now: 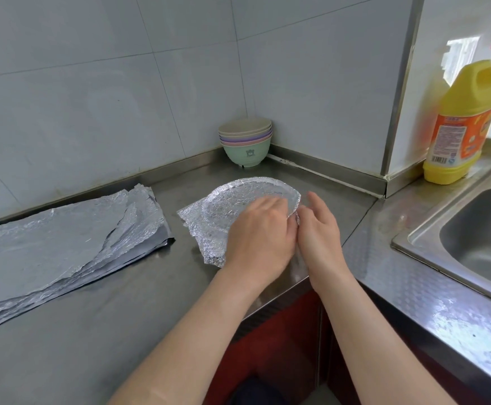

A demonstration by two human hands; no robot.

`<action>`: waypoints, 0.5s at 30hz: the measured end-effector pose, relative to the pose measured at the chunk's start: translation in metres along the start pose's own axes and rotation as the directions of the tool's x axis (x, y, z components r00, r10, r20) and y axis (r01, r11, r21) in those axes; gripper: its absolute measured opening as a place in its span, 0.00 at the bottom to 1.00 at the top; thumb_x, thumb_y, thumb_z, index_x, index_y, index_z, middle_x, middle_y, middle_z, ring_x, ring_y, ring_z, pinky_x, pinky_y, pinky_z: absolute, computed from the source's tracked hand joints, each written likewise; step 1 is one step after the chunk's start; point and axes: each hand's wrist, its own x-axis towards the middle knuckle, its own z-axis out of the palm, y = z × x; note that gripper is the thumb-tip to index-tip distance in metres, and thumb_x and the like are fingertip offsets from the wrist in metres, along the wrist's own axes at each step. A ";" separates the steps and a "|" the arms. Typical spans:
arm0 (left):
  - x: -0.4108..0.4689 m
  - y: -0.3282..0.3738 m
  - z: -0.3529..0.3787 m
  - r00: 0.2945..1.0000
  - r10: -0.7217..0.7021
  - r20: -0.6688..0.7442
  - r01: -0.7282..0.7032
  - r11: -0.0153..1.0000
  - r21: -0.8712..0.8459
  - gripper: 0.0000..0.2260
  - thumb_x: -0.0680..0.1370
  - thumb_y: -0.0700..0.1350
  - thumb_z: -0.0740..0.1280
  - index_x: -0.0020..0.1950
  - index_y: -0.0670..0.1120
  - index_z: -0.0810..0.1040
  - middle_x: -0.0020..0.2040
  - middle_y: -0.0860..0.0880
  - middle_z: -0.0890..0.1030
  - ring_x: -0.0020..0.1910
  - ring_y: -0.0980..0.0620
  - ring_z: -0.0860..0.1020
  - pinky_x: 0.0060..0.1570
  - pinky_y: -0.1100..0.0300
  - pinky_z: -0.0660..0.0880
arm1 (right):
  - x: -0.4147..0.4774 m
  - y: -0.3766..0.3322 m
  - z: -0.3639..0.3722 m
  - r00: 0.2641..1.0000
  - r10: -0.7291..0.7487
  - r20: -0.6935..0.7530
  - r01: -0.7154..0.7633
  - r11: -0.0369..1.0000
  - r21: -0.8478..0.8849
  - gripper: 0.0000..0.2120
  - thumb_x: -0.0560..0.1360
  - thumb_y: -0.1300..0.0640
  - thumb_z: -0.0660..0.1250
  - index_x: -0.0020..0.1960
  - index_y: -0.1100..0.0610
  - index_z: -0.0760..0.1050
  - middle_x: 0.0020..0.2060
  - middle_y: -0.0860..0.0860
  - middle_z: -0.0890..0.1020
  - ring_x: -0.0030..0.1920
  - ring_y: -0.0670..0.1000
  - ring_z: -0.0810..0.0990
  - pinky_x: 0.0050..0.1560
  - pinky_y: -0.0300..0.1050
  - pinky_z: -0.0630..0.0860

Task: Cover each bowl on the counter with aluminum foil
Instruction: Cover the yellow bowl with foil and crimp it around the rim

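A bowl wrapped in crinkled aluminum foil (238,200) stands in the middle of the steel counter (139,287); the bowl itself is hidden under the foil. My left hand (260,233) lies flat on the near right part of the foil top. My right hand (317,226) presses the foil against the bowl's right side, fingers nearly straight. Loose foil flaps hang at the bowl's near left side. Several stacked pastel bowls (245,141) sit uncovered in the far corner. Several foil sheets (63,238) lie piled at the left.
A yellow detergent bottle (463,124) stands at the right behind a steel sink (478,238). Tiled walls close off the back. The counter's front edge runs just below my wrists, with a red cabinet front underneath.
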 end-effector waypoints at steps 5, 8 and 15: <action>0.016 -0.041 -0.033 0.972 -0.225 0.067 0.231 0.968 -0.100 0.16 0.80 0.51 0.60 0.66 0.51 0.77 0.71 0.51 0.72 0.71 0.52 0.65 0.68 0.57 0.62 | 0.012 -0.012 0.001 0.987 0.154 -0.037 -0.150 0.985 0.086 0.27 0.81 0.49 0.57 0.78 0.46 0.54 0.76 0.44 0.61 0.74 0.49 0.61 0.67 0.46 0.60; 0.019 -0.059 -0.031 0.944 -0.225 0.243 0.232 0.973 0.000 0.19 0.81 0.57 0.56 0.70 0.56 0.72 0.77 0.50 0.62 0.76 0.51 0.56 0.73 0.55 0.53 | 0.018 -0.019 0.012 0.981 0.190 -0.029 -0.185 0.974 0.129 0.27 0.82 0.51 0.55 0.79 0.49 0.52 0.75 0.44 0.61 0.75 0.50 0.60 0.67 0.44 0.62; 0.010 -0.055 -0.019 0.946 -0.204 0.252 0.204 0.979 0.027 0.18 0.83 0.55 0.50 0.67 0.58 0.74 0.76 0.47 0.63 0.77 0.50 0.54 0.73 0.52 0.49 | 0.021 -0.012 0.032 0.983 0.151 -0.103 -0.144 0.987 0.072 0.25 0.83 0.54 0.51 0.79 0.52 0.51 0.77 0.47 0.57 0.75 0.51 0.59 0.73 0.50 0.59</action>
